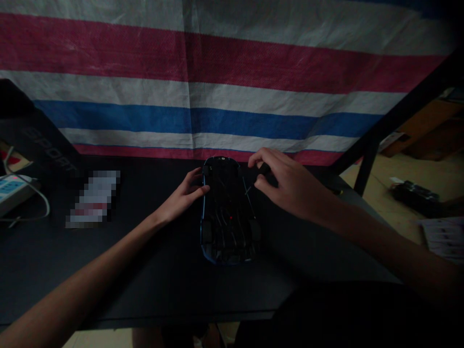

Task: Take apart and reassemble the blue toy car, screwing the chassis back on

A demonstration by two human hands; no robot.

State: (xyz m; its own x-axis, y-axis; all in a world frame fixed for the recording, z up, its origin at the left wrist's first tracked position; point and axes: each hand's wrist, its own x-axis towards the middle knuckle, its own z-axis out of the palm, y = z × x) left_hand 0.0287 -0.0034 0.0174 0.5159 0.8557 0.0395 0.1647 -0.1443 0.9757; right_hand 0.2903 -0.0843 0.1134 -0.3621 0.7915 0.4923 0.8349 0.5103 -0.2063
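toy car [223, 203] lies upturned, glossy, left grip [186, 194] loosely spread against it, right grip [281, 178] pinching a slim tool [264, 169].

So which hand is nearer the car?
Left: the left hand is against the left side of the car; the right hand is off its right side, holding a screwdriver.

Dim light. Red, white and blue striped woven tarp [253, 63] behind black desk [155, 290], vertical crease near middle. Black slanted bar [406, 108] at right, short black post [367, 169] below it. Yellowish floor [384, 169] beyond; brown wooden furniture [435, 120] far right, mostly shadowed.
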